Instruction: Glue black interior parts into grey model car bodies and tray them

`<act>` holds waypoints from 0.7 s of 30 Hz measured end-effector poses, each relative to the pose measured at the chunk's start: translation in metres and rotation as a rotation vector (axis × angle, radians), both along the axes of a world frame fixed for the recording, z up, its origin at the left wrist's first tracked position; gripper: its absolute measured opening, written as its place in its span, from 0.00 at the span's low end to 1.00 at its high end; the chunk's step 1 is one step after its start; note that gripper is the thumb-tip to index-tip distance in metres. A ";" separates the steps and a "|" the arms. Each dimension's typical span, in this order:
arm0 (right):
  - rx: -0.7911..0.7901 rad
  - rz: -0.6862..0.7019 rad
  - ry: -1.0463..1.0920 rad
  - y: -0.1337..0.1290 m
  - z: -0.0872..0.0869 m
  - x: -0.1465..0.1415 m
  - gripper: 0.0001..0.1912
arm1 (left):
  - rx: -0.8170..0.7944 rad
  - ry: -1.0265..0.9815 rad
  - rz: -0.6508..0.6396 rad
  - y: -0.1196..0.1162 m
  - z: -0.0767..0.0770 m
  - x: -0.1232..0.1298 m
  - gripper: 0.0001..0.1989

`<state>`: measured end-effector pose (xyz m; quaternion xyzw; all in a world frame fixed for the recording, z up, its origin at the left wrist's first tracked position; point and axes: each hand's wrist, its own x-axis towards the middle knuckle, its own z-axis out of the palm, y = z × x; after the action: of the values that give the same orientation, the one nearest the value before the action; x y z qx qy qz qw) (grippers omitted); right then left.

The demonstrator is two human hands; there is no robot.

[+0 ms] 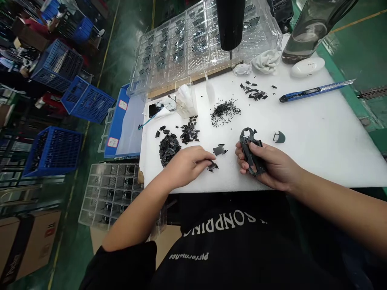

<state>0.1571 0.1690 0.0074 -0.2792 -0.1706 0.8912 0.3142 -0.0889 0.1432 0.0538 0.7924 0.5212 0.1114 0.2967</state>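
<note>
My left hand [189, 165] pinches a small dark plastic clip-shaped part [213, 166] between thumb and fingertips, just above the white work surface [317, 133]. A similar small grey part [219, 150] lies just beyond those fingertips. My right hand [272, 165] is closed around a black plastic housing [254, 155], whose ring-shaped end points away from me. To the right of the housing rests a dark green curved cap [279, 137]. Heaps of small black pieces [169, 148] lie beyond my left hand, and a pile of tiny black screws [224, 112] is farther back.
An electric screwdriver [231, 28] hangs over the back. Behind stands a clear compartment tray [181, 44]. A blue cutter knife [317, 90], white case [307, 67] and water bottle [305, 38] are at right. A blue bin [123, 133] adjoins the left edge.
</note>
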 end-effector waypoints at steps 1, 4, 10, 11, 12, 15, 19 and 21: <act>0.000 -0.002 0.006 0.000 0.000 0.000 0.15 | 0.040 0.016 -0.055 -0.002 -0.001 0.002 0.11; 0.004 -0.012 0.027 0.000 0.000 -0.001 0.14 | 0.238 0.047 -0.001 -0.007 -0.002 0.000 0.14; -0.005 -0.009 0.016 0.000 -0.003 0.000 0.14 | 0.392 0.150 0.132 -0.027 0.000 -0.020 0.08; -0.005 -0.008 0.012 0.000 -0.002 0.000 0.14 | 0.376 0.163 0.120 -0.030 -0.004 -0.021 0.10; -0.004 -0.008 0.008 0.000 -0.002 0.000 0.14 | 0.364 0.169 0.111 -0.032 -0.008 -0.020 0.13; 0.004 -0.018 -0.002 0.000 0.000 -0.001 0.14 | 0.369 0.198 0.091 -0.034 -0.019 -0.015 0.18; 0.006 -0.026 0.006 0.000 0.001 -0.001 0.13 | 0.392 0.335 0.139 -0.031 -0.025 -0.002 0.20; 0.006 -0.028 0.021 -0.001 0.000 0.000 0.13 | 0.424 0.344 0.179 -0.031 -0.024 0.006 0.21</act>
<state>0.1568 0.1683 0.0075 -0.2715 -0.1660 0.8891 0.3289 -0.0830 0.1120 0.0294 0.7950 0.5967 0.1075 0.0205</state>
